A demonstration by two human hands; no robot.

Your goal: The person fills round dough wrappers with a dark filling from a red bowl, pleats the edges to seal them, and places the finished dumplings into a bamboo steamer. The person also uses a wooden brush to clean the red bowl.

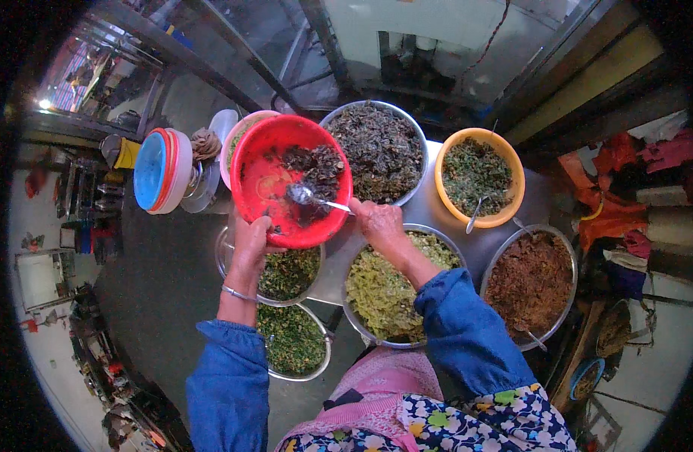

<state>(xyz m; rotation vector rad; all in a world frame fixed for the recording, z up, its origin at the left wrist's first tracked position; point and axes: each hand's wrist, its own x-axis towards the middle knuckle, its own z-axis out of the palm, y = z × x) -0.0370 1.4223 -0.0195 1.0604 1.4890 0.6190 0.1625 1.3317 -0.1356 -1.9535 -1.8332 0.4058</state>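
My left hand (249,240) grips the near left rim of a red plastic basin (261,195), which is tilted so its inside faces me. A metal spoon (323,200) is held by its handle in my right hand (379,223), its bowl inside the basin. Dark chopped food (318,164) clings to the basin's right side and bottom. Just beyond, to the right, a large metal bowl (421,169) holds similar dark chopped leaves. Under my right wrist lies a metal bowl of yellow-green chopped food (380,288). The red basin partly covers a pink basin (226,152).
An orange basin (518,192) of chopped greens with a spoon stands right of centre. Reddish-brown food (530,282) fills a metal bowl nearer right. Two bowls of greens (290,277) lie below the red basin. Stacked plastic basins (149,172) stand left; glass panels (437,34) rise behind.
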